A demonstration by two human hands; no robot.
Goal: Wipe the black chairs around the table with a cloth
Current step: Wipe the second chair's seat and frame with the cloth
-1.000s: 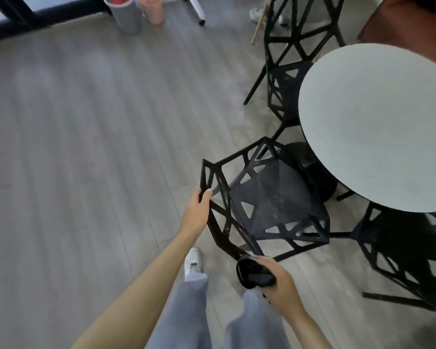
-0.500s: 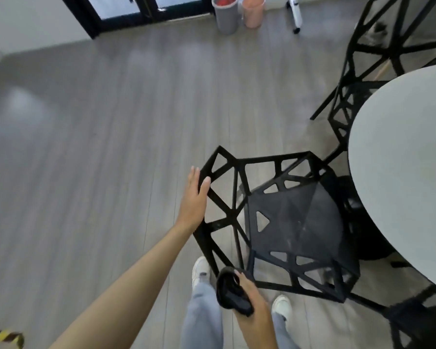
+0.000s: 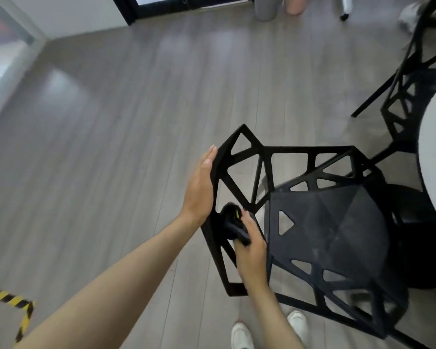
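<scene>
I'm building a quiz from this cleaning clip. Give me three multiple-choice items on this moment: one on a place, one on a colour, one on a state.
1. Where is the cloth? A on the table; B against the chair's backrest frame; C on the floor.
2. The floor tape is: A red-white; B yellow-black; C blue.
3. The left hand is: A flat against the frame; B fisted; C in a pocket.

Answers: B, the right hand holds it there; B, stripes show; A, fingers straight.

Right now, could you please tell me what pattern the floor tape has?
Yellow and black diagonal stripes on the tape; head view, lower left.
</scene>
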